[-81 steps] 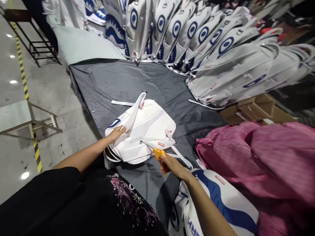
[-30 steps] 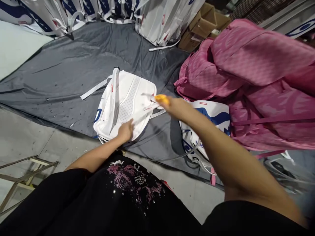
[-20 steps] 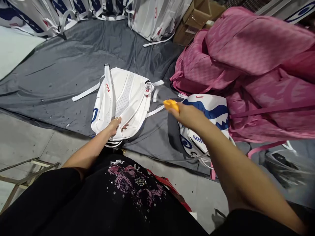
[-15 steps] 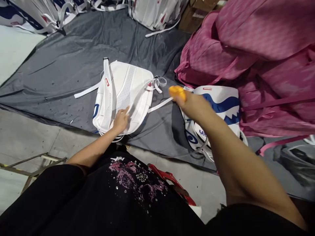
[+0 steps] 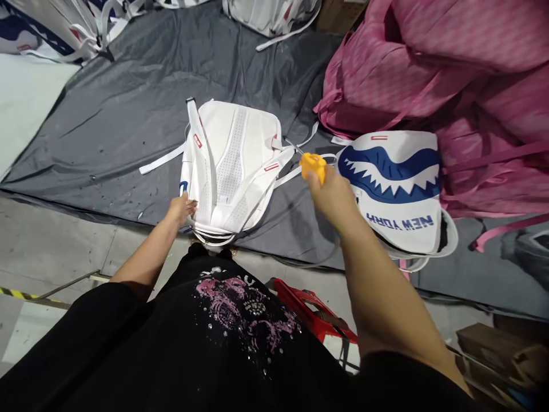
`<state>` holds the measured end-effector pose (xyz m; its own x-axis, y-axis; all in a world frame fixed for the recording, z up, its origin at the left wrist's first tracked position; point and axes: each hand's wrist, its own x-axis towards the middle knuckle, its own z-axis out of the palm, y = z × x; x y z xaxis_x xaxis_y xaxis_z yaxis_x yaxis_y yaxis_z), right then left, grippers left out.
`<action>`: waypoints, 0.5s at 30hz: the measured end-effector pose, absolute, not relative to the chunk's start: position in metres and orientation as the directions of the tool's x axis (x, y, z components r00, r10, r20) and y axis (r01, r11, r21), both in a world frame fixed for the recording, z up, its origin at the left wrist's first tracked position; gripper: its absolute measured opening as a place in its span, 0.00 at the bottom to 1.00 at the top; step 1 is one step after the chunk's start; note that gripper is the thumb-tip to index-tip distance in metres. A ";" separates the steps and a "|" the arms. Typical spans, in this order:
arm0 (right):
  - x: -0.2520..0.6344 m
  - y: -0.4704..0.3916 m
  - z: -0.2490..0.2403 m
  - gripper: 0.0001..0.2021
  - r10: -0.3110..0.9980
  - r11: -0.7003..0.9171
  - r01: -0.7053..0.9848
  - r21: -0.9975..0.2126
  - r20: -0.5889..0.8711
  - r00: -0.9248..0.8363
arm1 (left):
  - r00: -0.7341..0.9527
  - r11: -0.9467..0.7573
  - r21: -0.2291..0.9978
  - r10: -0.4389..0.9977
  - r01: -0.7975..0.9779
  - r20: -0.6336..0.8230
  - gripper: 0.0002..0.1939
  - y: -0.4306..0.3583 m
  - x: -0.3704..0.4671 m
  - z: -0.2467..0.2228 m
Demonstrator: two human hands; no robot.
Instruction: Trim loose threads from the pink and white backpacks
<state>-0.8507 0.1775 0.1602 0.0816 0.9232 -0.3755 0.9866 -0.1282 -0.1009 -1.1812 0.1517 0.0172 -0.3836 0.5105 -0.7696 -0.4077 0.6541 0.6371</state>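
A white backpack (image 5: 231, 143) lies with its shoulder straps and perforated back panel up on the dark grey cloth. My left hand (image 5: 182, 209) rests at its lower left side, fingers apart. My right hand (image 5: 328, 186) is wrapped round an orange-handled tool (image 5: 314, 167), whose thin metal tip points left toward the backpack's right strap. Just right of that hand lies a second white bag (image 5: 398, 189) with a blue wave-and-teeth print and "NEW YORK" lettering.
Pink bags (image 5: 429, 86) are piled at the right. More white bags (image 5: 274, 14) stand along the back beside a cardboard box (image 5: 341, 14). A red stool (image 5: 309, 309) is below the edge of the grey cloth (image 5: 115, 131).
My left hand has moved left, from the back panel to the bag's side. The backpack's right strap now lies across its lower right. My right hand still holds the orange tool.
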 end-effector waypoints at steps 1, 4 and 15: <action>-0.861 0.187 0.162 0.25 0.930 -0.120 0.981 -0.150 -0.364 0.058 | -0.337 0.673 0.585 0.478 -0.453 -0.811 0.09 0.157 -1.186 0.020; -0.876 0.196 0.163 0.24 0.939 -0.107 0.961 -0.257 -0.343 0.012 | -0.215 0.667 0.474 0.436 -0.574 -0.874 0.09 0.166 -1.195 0.028; -0.884 0.049 0.121 0.23 0.709 -0.308 0.951 0.011 -0.664 0.237 | 0.036 0.582 0.241 0.422 -0.777 -0.906 0.13 0.165 -1.205 0.021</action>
